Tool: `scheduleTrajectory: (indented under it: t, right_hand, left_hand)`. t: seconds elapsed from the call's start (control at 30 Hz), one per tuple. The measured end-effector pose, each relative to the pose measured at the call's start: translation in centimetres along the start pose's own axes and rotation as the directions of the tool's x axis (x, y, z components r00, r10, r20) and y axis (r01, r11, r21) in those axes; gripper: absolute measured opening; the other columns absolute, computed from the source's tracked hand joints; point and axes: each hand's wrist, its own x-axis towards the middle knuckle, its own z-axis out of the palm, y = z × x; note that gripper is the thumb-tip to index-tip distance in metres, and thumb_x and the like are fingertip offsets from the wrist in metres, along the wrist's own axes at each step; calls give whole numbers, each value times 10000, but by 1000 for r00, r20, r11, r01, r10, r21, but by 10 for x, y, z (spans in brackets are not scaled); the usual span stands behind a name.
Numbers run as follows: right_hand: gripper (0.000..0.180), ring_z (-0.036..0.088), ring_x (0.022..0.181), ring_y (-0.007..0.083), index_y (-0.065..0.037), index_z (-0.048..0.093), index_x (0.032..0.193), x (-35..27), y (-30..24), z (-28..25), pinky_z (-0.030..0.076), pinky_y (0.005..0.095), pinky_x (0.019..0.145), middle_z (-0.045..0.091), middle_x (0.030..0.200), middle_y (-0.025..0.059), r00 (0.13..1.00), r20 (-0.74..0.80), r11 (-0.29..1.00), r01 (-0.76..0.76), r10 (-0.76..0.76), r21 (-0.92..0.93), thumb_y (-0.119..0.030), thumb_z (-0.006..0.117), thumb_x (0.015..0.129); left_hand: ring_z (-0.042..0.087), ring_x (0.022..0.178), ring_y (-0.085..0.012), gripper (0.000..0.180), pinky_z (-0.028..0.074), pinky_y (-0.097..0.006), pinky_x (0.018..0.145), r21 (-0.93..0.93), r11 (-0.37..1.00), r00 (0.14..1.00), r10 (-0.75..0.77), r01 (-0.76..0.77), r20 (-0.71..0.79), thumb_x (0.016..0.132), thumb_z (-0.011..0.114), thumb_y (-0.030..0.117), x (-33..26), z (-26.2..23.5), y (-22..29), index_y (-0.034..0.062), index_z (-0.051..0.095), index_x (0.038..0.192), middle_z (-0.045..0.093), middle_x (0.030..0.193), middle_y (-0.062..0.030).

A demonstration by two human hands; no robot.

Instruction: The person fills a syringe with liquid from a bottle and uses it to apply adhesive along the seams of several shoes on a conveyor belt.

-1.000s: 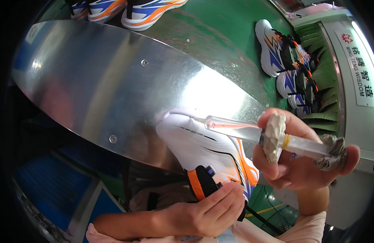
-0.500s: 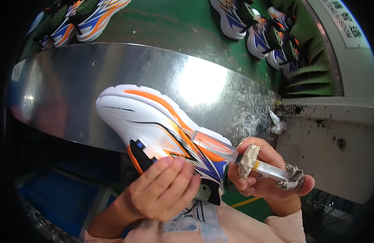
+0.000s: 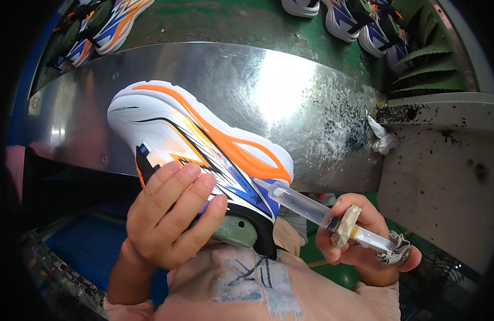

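A white running shoe point(image 3: 166, 115) with orange, blue and black markings lies on its side, toe pointing to the upper left. A green shoe last point(image 3: 235, 231) fills its opening. My left hand point(image 3: 174, 214) is wrapped over the shoe's upper near the tongue and collar, its thumb hidden. In my right hand point(image 3: 359, 235) is a clear syringe point(image 3: 306, 207), with tape wrapped round its flange and plunger end. Fingers grip the flange while the thumb rests at the plunger end. The syringe's nozzle touches or nearly touches the seam between upper and sole near the heel.
A curved metal ledge point(image 3: 198, 69) runs behind the shoe, beside a green conveyor belt point(image 3: 220, 24). More such shoes point(image 3: 121, 29) stand on the belt at far left and far right. Crumpled white paper point(image 3: 383, 140) lies on the grey panel point(image 3: 434, 160) at right.
The shoe has moved toward the upper left with my left hand. The syringe's nozzle has shifted along the sole seam from the middle of the shoe toward the heel.
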Motion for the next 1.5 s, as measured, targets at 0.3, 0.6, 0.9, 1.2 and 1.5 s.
scheduleTrajectory:
  t: [0.3, 0.6, 0.9, 1.2, 1.5]
  right_hand:
    - [1145, 501, 721, 118, 36, 332, 1320, 20, 40, -50, 383, 201, 584, 570, 894, 129, 911, 232, 925, 281, -341, 258, -773, 688, 590]
    - [1211, 471, 766, 68, 50, 320, 1356, 34, 74, -71, 317, 169, 600, 570, 982, 130, 808, 262, 769, 324, -528, 550, -738, 743, 540]
    - [1228, 462, 762, 106, 36, 273, 1348, 36, 91, -64, 325, 198, 600, 528, 985, 108, 814, 171, 699, 347, -556, 625, -804, 686, 553]
    - [734, 402, 683, 48, -123, 241, 1443, 40, 86, -56, 365, 165, 579, 509, 937, 106, 848, 209, 555, 115, -486, 824, -318, 593, 829]
    - [721, 440, 706, 43, -52, 201, 1451, 37, 98, -65, 400, 153, 616, 519, 987, 123, 779, 140, 428, 176, -611, 887, -200, 609, 875]
  left_hand:
    - [643, 1027, -311, 248, 533, -462, 905, 41, 997, 992, -64, 60, 108, 759, 698, 44, 24, -9, 5, 88, 667, 1001, 669, 1055, -122]
    - [652, 995, -363, 227, 507, -498, 919, 55, 998, 985, -22, 13, 170, 855, 622, 198, 40, -9, -1, 31, 667, 1003, 671, 1024, -172]
    - [637, 1011, -391, 405, 494, -493, 934, 9, 999, 951, 31, -35, 308, 703, 673, 176, 76, -8, -11, -36, 655, 1048, 658, 1038, -201]
    - [629, 800, -298, 741, 515, -367, 660, -58, 960, 822, 266, -275, 504, 562, 842, 329, 133, 0, -31, 31, 611, 1199, 628, 952, -143]
    - [583, 586, -233, 783, 451, -312, 532, 77, 996, 897, -82, 54, 435, 677, 812, 325, 125, 16, 25, -75, 509, 1278, 605, 759, -135]
